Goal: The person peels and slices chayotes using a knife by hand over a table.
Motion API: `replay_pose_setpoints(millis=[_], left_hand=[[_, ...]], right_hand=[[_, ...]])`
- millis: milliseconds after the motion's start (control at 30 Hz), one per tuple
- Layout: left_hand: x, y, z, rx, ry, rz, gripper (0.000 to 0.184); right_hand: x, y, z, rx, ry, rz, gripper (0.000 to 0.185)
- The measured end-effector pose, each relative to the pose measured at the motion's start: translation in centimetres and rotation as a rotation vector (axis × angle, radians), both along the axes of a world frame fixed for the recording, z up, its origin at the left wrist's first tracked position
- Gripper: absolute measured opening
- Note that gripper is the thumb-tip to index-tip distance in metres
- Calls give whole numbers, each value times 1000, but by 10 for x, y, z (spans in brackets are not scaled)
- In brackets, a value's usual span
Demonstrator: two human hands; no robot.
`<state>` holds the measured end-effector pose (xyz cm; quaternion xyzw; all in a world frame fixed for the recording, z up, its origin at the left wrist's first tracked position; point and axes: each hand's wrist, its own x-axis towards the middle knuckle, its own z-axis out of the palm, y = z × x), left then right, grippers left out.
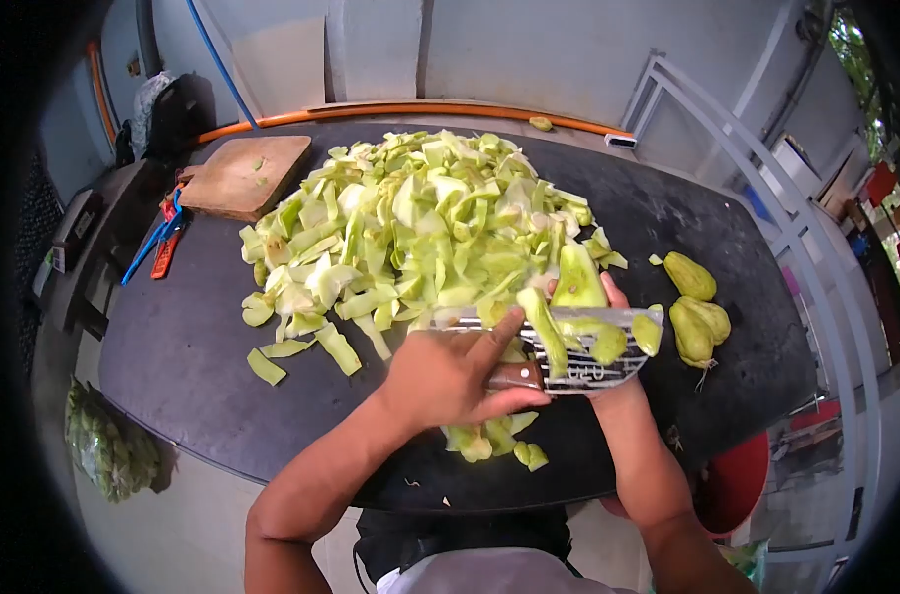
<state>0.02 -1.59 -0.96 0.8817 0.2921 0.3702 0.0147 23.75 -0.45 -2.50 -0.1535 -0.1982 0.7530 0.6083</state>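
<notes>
Left hand [428,371] grips slotted blade [596,375] by its brown handle [515,375] | right hand [620,392], beyond it, cradles cut green squash [579,281], likely firm, slippery; best held by the sides

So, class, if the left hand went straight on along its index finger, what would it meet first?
Likely the pale green strip on the slotted blade, just beyond the left hand; depth is unclear.

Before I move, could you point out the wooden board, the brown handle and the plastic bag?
Wooden board [244,178]: head view, middle of its top face.
Brown handle [515,376]: head view, its uncovered side.
Plastic bag [113,447]: head view, its middle.
</notes>
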Motion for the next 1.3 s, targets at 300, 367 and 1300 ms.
replay_pose_setpoints(millis=[300, 367, 1300], left_hand=[[-2, 5, -4, 13, -18, 34, 89], [-2, 4, -3, 2, 1, 39, 88], [16, -7, -2, 63, 35, 13, 98]], right_hand=[[2, 1, -13, -9, -87, -131, 52], [1, 1, -11, -11, -104, -131, 50], [5, -2, -4, -122, 308, -171, 42]])
